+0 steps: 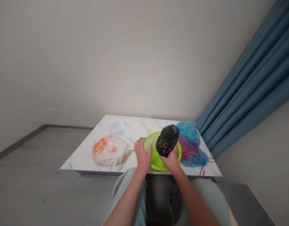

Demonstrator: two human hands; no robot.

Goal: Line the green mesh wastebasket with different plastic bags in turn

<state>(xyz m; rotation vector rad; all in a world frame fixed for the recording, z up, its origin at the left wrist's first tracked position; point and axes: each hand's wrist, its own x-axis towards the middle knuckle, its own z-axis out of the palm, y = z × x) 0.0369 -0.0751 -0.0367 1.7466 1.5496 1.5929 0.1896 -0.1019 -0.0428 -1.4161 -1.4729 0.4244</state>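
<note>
Crumpled black plastic bag (167,140) in the right hand (170,159), above a round green mesh basket (159,166)

Right hand clamped on the bag; left hand (143,154) at the basket's rim, on the marble-patterned table (83,157).

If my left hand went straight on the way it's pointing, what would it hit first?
Most likely the left side of the green basket: your left hand is right at its rim. One view leaves the depth unclear, so it might pass just above.

pale-blue trousers (126,178) | bare forearms (131,194) | dark shoe (175,205), pale edging
</note>
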